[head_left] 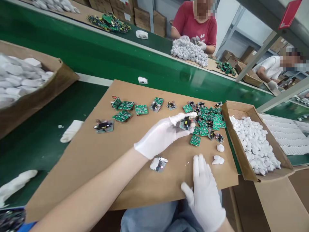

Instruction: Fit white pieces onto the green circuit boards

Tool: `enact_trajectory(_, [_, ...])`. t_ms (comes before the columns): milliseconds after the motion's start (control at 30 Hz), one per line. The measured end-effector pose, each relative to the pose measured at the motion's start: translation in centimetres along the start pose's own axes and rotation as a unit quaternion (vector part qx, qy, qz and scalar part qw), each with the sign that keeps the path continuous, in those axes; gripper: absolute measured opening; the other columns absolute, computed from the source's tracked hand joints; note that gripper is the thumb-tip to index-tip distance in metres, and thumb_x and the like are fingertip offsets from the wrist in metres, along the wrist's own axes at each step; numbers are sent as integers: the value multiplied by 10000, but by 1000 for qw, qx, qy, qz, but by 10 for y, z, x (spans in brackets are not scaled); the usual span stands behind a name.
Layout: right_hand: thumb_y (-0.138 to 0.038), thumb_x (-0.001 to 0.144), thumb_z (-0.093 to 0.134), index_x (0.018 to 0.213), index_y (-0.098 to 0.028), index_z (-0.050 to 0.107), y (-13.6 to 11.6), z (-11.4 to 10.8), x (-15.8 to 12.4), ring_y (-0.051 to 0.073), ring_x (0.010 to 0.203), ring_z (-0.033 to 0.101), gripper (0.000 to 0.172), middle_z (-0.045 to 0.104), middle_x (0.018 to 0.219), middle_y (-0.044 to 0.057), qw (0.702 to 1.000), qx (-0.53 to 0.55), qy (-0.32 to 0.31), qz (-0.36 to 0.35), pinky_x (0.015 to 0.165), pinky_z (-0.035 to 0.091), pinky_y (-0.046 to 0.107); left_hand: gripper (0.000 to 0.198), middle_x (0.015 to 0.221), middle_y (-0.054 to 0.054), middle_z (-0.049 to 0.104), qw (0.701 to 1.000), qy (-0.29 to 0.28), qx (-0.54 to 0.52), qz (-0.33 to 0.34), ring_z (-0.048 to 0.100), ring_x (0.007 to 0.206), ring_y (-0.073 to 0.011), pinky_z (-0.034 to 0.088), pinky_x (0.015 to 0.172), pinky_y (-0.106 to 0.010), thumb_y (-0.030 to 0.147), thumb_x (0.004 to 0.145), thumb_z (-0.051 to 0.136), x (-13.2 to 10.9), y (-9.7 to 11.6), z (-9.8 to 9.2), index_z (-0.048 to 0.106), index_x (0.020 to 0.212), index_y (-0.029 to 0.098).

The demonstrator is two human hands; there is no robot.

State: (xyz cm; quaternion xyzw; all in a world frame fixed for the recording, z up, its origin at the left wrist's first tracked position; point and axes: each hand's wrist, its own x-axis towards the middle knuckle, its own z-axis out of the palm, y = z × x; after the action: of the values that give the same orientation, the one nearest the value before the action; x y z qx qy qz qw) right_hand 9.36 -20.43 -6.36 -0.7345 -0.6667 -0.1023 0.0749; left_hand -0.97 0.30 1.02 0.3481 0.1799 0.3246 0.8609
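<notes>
My left hand [163,135], in a white glove, reaches across a brown cardboard sheet [96,154] and pinches a small circuit board [186,122] at the edge of a pile of green circuit boards [209,120]. My right hand [205,193], also gloved, lies flat and open on the near edge of the sheet, holding nothing. A single board with a white part [158,164] lies between the two hands. Two loose white plastic pieces [218,154] sit just right of my right hand's fingertips.
Scattered boards [125,109] lie at the sheet's far side. A cardboard box of white plastic shells [256,145] stands at the right, another box [26,87] at the left. A green conveyor belt [96,54] runs behind. Across it, two people work at piles of parts [189,51].
</notes>
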Motion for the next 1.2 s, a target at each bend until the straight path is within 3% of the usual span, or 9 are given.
enact_trajectory(100, [-401, 959, 466, 1571, -73, 7, 2, -2, 9, 359, 1383, 436, 833, 388, 1538, 206, 1000, 14, -21, 0, 1061, 450, 545, 265, 1166, -88, 703, 1000, -9, -15, -12, 662, 1011, -230, 517, 1012, -443, 273, 930, 523, 1, -1, -2, 766, 920, 168])
enact_trajectory(267, [-539, 938, 406, 1582, -123, 40, 1, -2, -2, 372, 1264, 564, 849, 482, 1484, 167, 999, 27, 3, -27, 935, 536, 528, 267, 1166, -97, 700, 999, -38, -16, -6, 660, 964, -203, 513, 999, -394, 281, 931, 557, -3, -4, -3, 752, 1075, 171])
enact_trajectory(367, [-403, 946, 473, 1581, -133, 80, 5, 5, 2, 348, 1284, 556, 794, 492, 1480, 143, 1000, 12, 9, -8, 975, 533, 510, 270, 1159, -100, 693, 998, -70, 3, -8, 649, 1005, -219, 516, 978, -387, 326, 915, 606, -8, -6, 0, 746, 1102, 189])
enact_trajectory(600, [-93, 827, 531, 1286, -330, 635, 22, 29, -9, 276, 967, 726, 527, 751, 1128, 23, 993, 95, 59, -24, 757, 636, 377, 374, 1022, -93, 684, 994, -92, 32, -39, 644, 956, -199, 526, 914, -350, 432, 861, 690, -18, -8, 9, 722, 1149, 196])
enact_trajectory(700, [-129, 881, 513, 1075, -291, 746, 24, 1, 10, 247, 880, 740, 344, 772, 978, 42, 955, 267, 116, 48, 773, 643, 359, 399, 990, -86, 687, 993, -84, 59, -49, 641, 980, -213, 529, 906, -350, 465, 819, 727, -22, -8, 13, 732, 1119, 202])
enact_trajectory(800, [-275, 894, 638, 975, -229, 770, 26, -49, 42, 190, 690, 731, 162, 766, 877, 59, 854, 468, 131, 186, 568, 629, 255, 408, 1018, -91, 694, 991, -63, 112, -42, 637, 988, -230, 535, 890, -360, 486, 814, 723, -25, -11, 18, 733, 1110, 205])
enact_trajectory(900, [-362, 892, 658, 1004, -222, 772, 26, -87, 66, 158, 615, 689, 212, 751, 837, 57, 788, 567, 129, 203, 472, 586, 225, 421, 1025, -102, 710, 979, -50, 196, -31, 648, 935, -249, 540, 851, -374, 505, 829, 694, -28, -14, 20, 727, 1121, 205])
enact_trajectory(1000, [-362, 872, 683, 936, -230, 791, 19, -97, 77, 142, 641, 683, 181, 744, 957, 73, 783, 578, 157, 169, 550, 608, 238, 423, 1019, -106, 726, 964, -36, 263, -24, 650, 855, -243, 537, 737, -332, 514, 836, 677, -30, -16, 21, 727, 1132, 215])
enact_trajectory(1200, [-223, 840, 715, 942, -242, 784, 5, -89, 82, 156, 753, 716, 125, 752, 887, 35, 787, 560, 201, 163, 669, 617, 229, 422, 1101, -104, 719, 955, -54, 293, -4, 576, 659, -155, 486, 583, -270, 494, 834, 687, -32, -20, 19, 723, 1166, 235])
